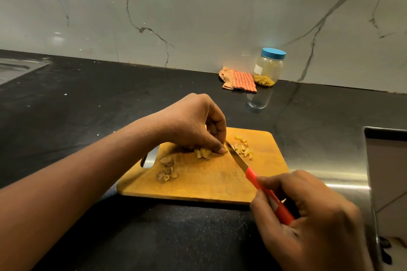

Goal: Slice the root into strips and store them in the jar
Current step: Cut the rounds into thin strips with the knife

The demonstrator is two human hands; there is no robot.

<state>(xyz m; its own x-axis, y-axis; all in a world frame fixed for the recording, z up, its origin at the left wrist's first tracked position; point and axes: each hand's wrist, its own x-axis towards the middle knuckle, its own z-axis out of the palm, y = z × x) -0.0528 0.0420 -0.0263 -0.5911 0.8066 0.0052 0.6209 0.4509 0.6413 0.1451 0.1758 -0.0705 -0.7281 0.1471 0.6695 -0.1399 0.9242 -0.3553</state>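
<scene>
A wooden cutting board lies on the black counter. My left hand presses yellow root pieces down on the board with its fingertips. In my right hand is a knife with a red handle; its blade angles up to the left and meets the board just right of my left fingertips. Cut strips lie to the right of the blade. Brown peel scraps sit on the board's left part. A clear jar with a blue lid stands by the wall, strips at its bottom.
A red checked cloth lies left of the jar against the marble wall. A steel sink edge shows at the far left. A pale box-like object stands at the right edge, with a steel surface beside it.
</scene>
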